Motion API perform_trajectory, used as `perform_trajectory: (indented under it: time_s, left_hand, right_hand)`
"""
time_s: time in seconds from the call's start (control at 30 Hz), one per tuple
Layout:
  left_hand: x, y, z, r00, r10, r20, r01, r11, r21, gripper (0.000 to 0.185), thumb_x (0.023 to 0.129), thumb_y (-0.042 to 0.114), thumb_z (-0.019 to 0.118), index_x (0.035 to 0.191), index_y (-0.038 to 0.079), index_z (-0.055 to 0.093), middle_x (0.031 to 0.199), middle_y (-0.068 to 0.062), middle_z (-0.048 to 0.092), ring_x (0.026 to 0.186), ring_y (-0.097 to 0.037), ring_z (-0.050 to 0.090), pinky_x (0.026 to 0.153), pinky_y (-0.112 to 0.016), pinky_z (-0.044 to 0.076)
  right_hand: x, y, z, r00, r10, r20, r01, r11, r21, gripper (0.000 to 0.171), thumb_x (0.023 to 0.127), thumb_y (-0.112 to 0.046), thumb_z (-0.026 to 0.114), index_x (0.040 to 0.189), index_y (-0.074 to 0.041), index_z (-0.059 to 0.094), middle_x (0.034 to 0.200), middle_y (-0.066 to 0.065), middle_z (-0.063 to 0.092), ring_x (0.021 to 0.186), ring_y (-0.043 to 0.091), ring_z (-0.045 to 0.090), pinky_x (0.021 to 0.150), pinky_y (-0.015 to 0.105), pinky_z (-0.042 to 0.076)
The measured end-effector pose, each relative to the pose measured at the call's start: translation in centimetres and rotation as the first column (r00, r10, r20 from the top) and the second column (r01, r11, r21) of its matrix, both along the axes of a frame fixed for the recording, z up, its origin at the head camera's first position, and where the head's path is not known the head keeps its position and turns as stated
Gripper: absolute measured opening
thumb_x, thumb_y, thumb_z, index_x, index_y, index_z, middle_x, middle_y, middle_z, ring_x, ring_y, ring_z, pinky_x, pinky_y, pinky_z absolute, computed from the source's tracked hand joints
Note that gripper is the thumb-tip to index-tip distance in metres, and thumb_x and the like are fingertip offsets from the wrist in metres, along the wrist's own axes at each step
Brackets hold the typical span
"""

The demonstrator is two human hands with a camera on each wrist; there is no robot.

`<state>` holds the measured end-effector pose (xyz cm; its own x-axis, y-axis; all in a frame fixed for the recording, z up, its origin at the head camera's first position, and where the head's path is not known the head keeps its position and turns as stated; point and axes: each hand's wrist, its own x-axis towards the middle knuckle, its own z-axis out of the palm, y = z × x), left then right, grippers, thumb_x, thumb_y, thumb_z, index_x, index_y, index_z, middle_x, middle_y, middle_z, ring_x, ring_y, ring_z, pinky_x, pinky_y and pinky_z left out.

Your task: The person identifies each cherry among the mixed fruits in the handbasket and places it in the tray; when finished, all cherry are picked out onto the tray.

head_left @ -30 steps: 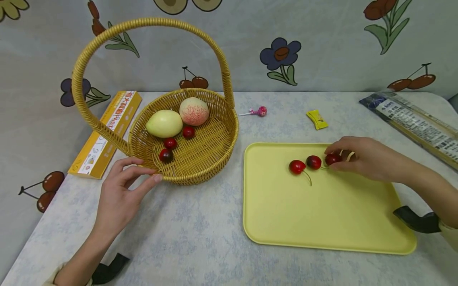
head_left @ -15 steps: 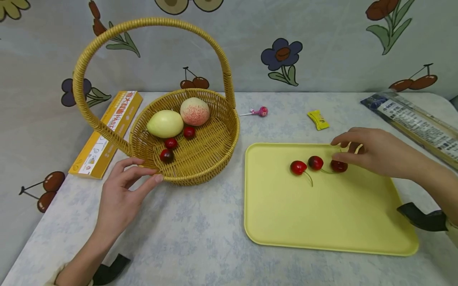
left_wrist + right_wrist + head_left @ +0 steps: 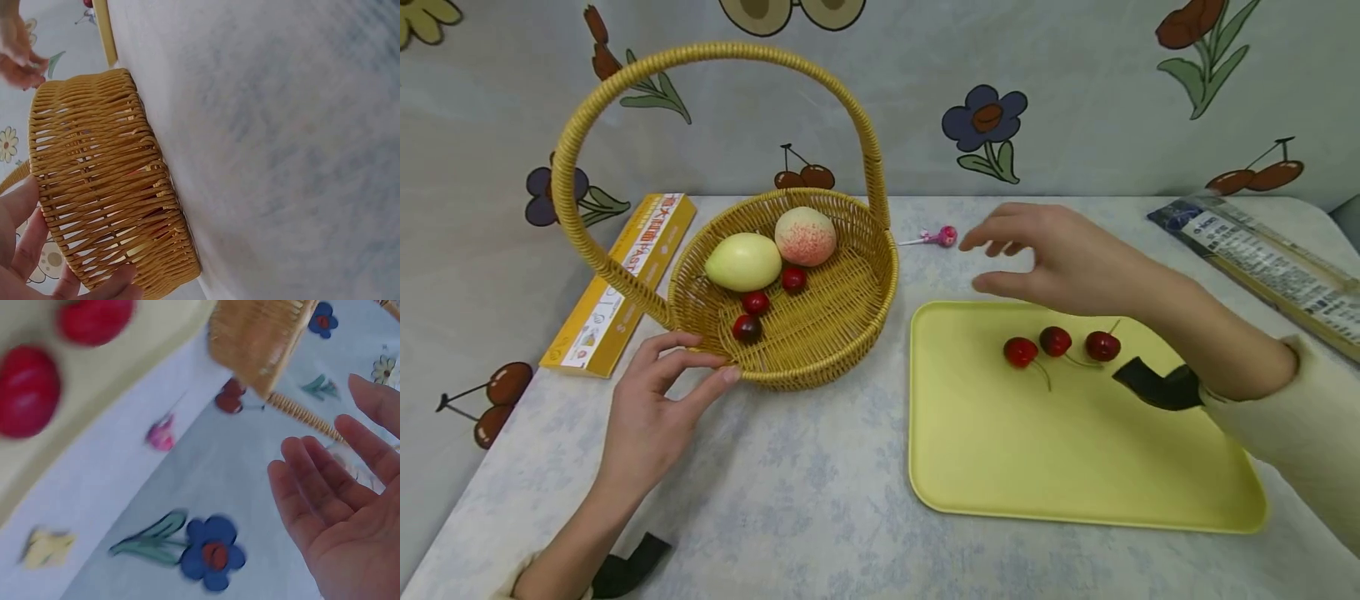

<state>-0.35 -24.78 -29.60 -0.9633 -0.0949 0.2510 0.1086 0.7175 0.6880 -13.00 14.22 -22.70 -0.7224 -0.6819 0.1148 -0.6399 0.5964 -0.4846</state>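
Head view: basket (image 3: 820, 333) handle upright

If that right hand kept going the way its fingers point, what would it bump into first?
Probably the wicker basket: the open, empty right hand points left toward its rim. Height is unclear; it may pass above the wall, over the pink lollipop.

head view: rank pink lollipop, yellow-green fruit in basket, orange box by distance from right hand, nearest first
1. Pink lollipop: on the table just left of the right hand, by its fingers.
2. Yellow-green fruit: inside the wicker basket, well to the left.
3. Orange box: beyond the basket, at the table's left edge.
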Motion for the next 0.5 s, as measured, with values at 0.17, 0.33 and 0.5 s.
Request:
perform_trajectory:
  time_s: [0.17,0.33,0.5]
  left_hand:
    - [-0.2,-0.1,-0.1,1.0,-0.018,-0.009,0.018,1.0,0.021,0.011,0.086,0.014,0.079,0.092,0.006,0.075,0.118,-0.005,0.055,0.11,-0.009,0.046,0.083,-0.026,0.04]
    - [-0.1,-0.2,-0.2,1.0,-0.029,0.001,0.028,0.998,0.052,0.01,0.085,0.011,0.079,0.093,0.006,0.075,0.119,-0.004,0.053,0.111,-0.007,0.045,0.086,-0.023,0.04]
    - [-0.1,-0.3,-0.2,0.999,-0.038,0.001,0.038,0.998,0.051,0.011,0.085,0.01,0.08,0.093,0.006,0.075,0.118,-0.003,0.053,0.11,-0.007,0.044,0.085,-0.024,0.038]
  right_hand:
    - [-1.6,-5.5,0.6,0.985,0.149,0.082,-0.148,0.989,-0.023,0.037,0.091,-0.019,0.073,0.126,-0.01,0.065,0.121,0.003,0.062,0.104,0.02,0.06,0.086,0.039,0.052]
    - [-3.3,-10.8,0.3,0.954,0.275,0.118,-0.273,0.961,-0.039,0.041,0.088,-0.017,0.074,0.127,-0.009,0.065,0.123,0.002,0.061,0.104,0.017,0.054,0.09,0.033,0.045]
    - [-4.5,-14.7,-0.5,0.925,0.337,0.174,-0.34,0.94,-0.011,0.041,0.089,-0.017,0.073,0.128,-0.007,0.064,0.124,0.004,0.062,0.112,0.02,0.053,0.097,0.031,0.039]
